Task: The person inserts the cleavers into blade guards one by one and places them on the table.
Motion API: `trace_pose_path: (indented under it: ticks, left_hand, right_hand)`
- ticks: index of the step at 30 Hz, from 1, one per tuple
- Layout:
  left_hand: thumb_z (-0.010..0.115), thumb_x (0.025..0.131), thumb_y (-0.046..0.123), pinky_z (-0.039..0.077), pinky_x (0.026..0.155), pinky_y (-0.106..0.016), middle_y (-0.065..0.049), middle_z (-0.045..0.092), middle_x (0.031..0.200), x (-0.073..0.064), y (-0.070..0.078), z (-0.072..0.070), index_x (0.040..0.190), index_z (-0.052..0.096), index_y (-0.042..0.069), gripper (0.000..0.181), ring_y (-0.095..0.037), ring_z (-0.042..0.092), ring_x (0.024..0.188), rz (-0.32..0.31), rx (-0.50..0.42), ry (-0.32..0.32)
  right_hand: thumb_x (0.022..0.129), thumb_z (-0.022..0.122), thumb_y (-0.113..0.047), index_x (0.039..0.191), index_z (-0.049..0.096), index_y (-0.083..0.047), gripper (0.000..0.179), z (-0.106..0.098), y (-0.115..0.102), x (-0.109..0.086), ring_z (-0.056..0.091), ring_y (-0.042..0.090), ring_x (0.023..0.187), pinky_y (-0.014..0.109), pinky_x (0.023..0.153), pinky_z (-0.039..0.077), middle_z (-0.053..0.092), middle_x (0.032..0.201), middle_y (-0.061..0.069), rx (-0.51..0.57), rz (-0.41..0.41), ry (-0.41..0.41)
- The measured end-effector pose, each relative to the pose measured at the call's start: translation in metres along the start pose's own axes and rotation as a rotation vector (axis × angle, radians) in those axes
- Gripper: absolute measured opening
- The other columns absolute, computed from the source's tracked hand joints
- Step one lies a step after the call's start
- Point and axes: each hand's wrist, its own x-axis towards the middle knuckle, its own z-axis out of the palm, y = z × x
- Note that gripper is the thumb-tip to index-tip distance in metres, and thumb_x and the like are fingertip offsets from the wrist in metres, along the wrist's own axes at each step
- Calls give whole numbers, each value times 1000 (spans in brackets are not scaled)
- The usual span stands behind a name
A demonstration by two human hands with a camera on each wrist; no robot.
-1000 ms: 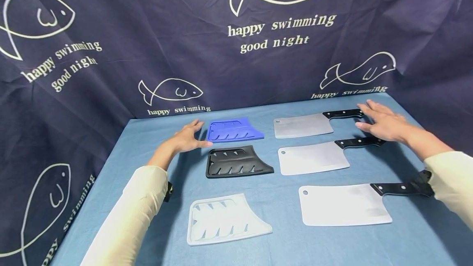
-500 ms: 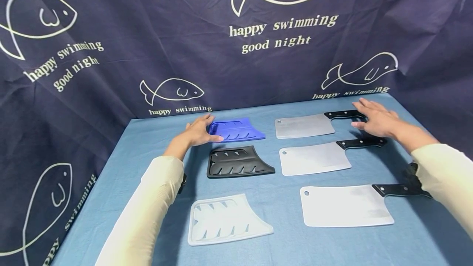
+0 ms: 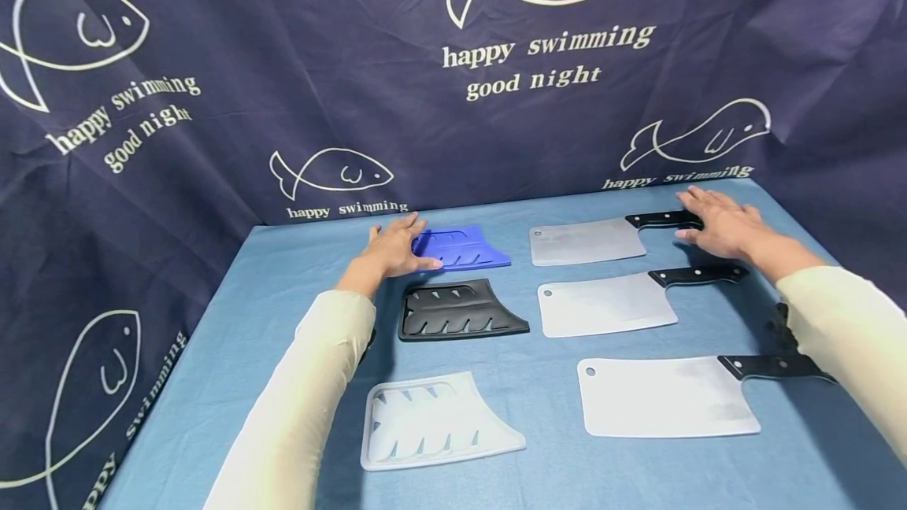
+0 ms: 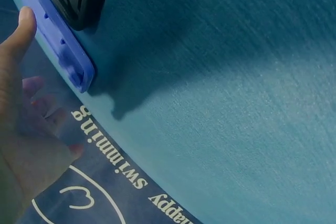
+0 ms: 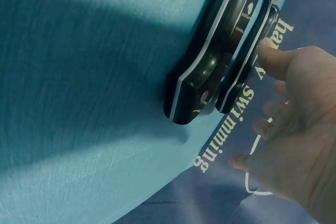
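Note:
In the head view my left hand (image 3: 393, 250) reaches over the left end of a blue knife sheath (image 3: 468, 246), thumb at its near edge and fingers at its far side. The left wrist view shows the thumb beside the sheath (image 4: 60, 43); contact is hard to tell. My right hand (image 3: 724, 225), fingers spread, hovers at the black handle end of the rearmost cleaver (image 3: 586, 242), covering the handle's tip. In the right wrist view the thumb is close by that handle (image 5: 257, 43), fingers not wrapped round it.
Nearer lie a black sheath (image 3: 460, 309) and a white sheath (image 3: 435, 423), each left of a cleaver: the middle cleaver (image 3: 605, 305) and the front cleaver (image 3: 666, 398). A blue cloth (image 3: 283, 337) covers the table. Behind hangs a dark printed curtain (image 3: 397, 85).
My left hand has moved right and slightly away, from beside the blue sheath to over its left end. The right hand has shifted slightly left over the rear handle. Sheaths and cleavers lie as before.

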Motion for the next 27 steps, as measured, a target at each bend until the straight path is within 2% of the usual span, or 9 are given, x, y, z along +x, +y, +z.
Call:
trace_pose_path:
  ticks: [5, 11, 19, 27]
  left_hand:
    - [59, 82, 66, 5, 112, -60, -9, 14, 160, 4, 7, 4, 154, 21, 13, 97, -27, 11, 147, -6, 22, -39]
    - [55, 83, 70, 8, 111, -63, -7, 11, 161, 9, 17, 11, 155, 16, 14, 99, -29, 7, 147, -1, 26, -95]
    - [60, 81, 67, 11, 110, -64, -8, 9, 161, 11, 23, 16, 155, 14, 14, 103, -30, 5, 147, -18, 2, -137]
    - [70, 77, 61, 18, 111, -59, -12, 15, 159, 15, 30, 12, 155, 16, 13, 106, -34, 11, 146, -28, -23, -134]
  right_hand:
    - [98, 49, -42, 155, 1, -10, 81, 3, 3, 4, -1, 48, 141, 73, 100, 0, -2, 157, 24, -34, -31, 55]
    - [98, 51, -35, 154, 8, -8, 76, 9, -1, 12, 2, 48, 141, 73, 101, 0, 3, 157, 25, -79, -42, 74]
    - [97, 54, -26, 152, 18, -4, 69, 13, -12, 18, 6, 50, 139, 73, 101, 1, 7, 155, 28, -117, -29, 21]
    - [96, 55, -15, 152, 21, -10, 66, 15, -22, 26, 16, 51, 131, 79, 93, 11, 17, 144, 27, -196, -28, 3]
